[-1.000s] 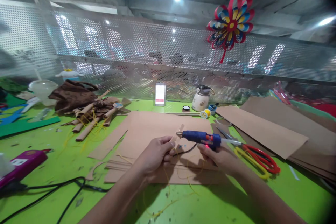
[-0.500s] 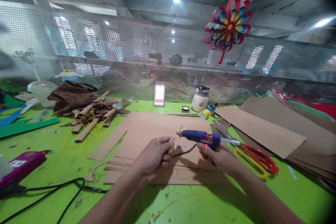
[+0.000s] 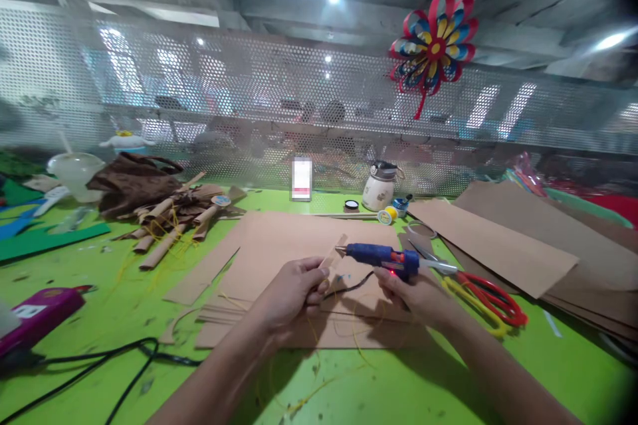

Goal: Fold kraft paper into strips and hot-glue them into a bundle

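In my right hand (image 3: 406, 289) is a blue hot glue gun (image 3: 381, 259), gripped by its handle, with a small red light lit and a clear glue stick (image 3: 431, 267) out of its back. Its metal nozzle is at a narrow strip of brown paper (image 3: 335, 252). My left hand (image 3: 299, 285) pinches that strip by its lower end. Below both hands lie stacked brown paper sheets (image 3: 279, 239). Thin yellow thread (image 3: 356, 329) hangs and curls under the left hand. Whether nozzle and strip touch, I cannot tell.
To the right are red-and-yellow-handled scissors (image 3: 491, 299) and more brown sheets (image 3: 503, 246). Rolled paper tubes (image 3: 167, 246) with yellow thread lie at left. A purple power strip (image 3: 47, 319) with black cable (image 3: 124, 348) is front left. A jar (image 3: 379, 187) stands behind.
Both hands stay almost in place, with the glue gun's nozzle still at the paper strip. The whole view has shifted very slightly.
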### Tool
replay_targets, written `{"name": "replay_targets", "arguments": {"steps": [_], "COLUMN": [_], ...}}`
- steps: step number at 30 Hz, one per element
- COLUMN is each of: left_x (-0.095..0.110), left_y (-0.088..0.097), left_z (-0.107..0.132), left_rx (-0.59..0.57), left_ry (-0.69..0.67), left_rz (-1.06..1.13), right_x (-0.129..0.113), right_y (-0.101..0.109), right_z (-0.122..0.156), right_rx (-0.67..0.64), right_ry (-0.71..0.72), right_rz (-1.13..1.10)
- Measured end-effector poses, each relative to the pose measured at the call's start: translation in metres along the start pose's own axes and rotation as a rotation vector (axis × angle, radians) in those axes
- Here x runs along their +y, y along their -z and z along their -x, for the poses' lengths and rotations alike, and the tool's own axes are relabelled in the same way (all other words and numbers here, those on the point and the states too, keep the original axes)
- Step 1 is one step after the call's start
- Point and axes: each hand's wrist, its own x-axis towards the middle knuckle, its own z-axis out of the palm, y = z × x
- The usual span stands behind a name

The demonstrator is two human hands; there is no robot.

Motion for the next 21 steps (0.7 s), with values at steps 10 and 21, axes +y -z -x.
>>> {"name": "replay_targets", "arguments": {"steps": [10,21], "left_x": [-0.0012,-0.0007], "left_y": [0.0002,-0.0014], "left_z": [-0.0004,0.0002], "left_rx": [0.006,0.000], "left_ry": [0.006,0.005], "left_rz": [-0.002,0.007], "right_x": [0.0032,0.0009], "right_y": [-0.0033,0.0020], "right_z": [0.0004,-0.0032], "right_rx": [-0.039,0.004], "right_ry": [-0.003,-0.035], "right_rz": [-0.022,-0.004]}}
